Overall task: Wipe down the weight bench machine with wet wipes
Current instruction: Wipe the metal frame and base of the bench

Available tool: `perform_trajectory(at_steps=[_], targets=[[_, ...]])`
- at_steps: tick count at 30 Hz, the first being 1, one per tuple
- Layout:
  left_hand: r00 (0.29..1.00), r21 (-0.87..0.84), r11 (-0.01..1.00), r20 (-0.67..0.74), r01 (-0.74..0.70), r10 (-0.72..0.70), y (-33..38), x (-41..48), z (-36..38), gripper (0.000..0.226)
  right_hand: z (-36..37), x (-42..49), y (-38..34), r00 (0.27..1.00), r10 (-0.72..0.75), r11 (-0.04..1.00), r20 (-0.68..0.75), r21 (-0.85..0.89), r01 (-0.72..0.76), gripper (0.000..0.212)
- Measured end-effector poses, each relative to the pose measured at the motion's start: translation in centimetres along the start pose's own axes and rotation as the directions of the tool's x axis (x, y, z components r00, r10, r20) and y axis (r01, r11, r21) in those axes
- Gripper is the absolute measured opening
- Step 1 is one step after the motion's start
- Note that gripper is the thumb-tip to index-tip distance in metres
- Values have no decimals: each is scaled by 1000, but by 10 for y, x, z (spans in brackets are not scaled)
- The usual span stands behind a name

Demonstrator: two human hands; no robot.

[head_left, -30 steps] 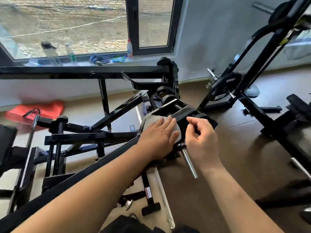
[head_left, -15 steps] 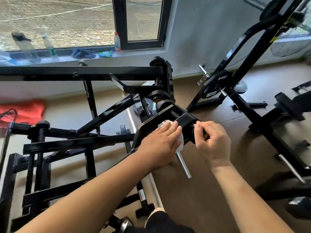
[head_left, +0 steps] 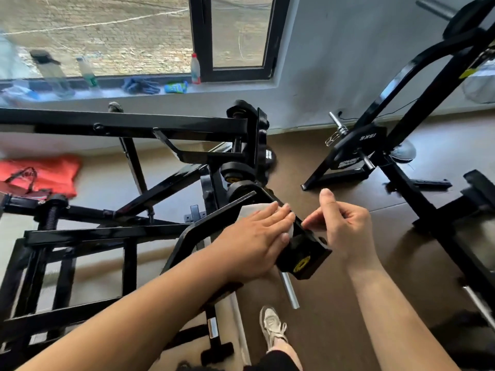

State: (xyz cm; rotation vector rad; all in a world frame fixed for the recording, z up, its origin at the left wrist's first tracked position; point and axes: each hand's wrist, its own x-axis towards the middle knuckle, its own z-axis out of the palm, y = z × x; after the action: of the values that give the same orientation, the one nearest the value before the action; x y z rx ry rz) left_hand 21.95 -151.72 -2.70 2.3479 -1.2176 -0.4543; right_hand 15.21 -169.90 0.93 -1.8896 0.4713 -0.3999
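The black steel weight bench machine (head_left: pixel 134 124) stands under the window, and the work is at its square black end block with the yellow disc (head_left: pixel 305 259). The left hand (head_left: pixel 254 242) lies flat, fingers straight and together, pressing a white wet wipe (head_left: pixel 253 210) onto the bent black steel arm (head_left: pixel 184 236) just behind that block. The wipe shows past the fingertips and at the block's near edge. The right hand (head_left: pixel 345 228) is on the far side of the block with its thumb raised and its fingers curled. Its fingertips meet the arm's edge, but I cannot tell whether they actually grip it.

To do this pass well, I would steady the arm beside the block with the right hand so it cannot swing. The left palm should press evenly and draw the wipe along the top face towards the block, then fold it over both side edges. The chrome peg (head_left: pixel 289 290) below the block looks worth a wrap-around wipe next.
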Motion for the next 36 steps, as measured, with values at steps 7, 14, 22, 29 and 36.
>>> perform_trajectory(at_steps=[7, 14, 22, 29, 36], targets=[[987, -142, 977, 37, 162, -158, 4, 46, -9, 52, -11, 72, 39, 895, 110, 983, 432, 87, -163, 11], [876, -308, 859, -130, 409, -464, 25, 19, -1, 67, 3, 85, 42, 783, 124, 985, 609, 17, -169, 19], [729, -291, 803, -339, 520, -595, 28, 4, 11, 76, 22, 84, 28, 732, 45, 997, 680, -77, 10, 8], [679, -303, 798, -419, 521, -603, 29, 7, 10, 55, -6, 89, 14, 864, -49, 997, 500, 76, 13, 10], [634, -282, 775, -453, 565, -627, 33, 24, 23, 52, -6, 95, 63, 851, -149, 923, 504, -238, 303, 11]])
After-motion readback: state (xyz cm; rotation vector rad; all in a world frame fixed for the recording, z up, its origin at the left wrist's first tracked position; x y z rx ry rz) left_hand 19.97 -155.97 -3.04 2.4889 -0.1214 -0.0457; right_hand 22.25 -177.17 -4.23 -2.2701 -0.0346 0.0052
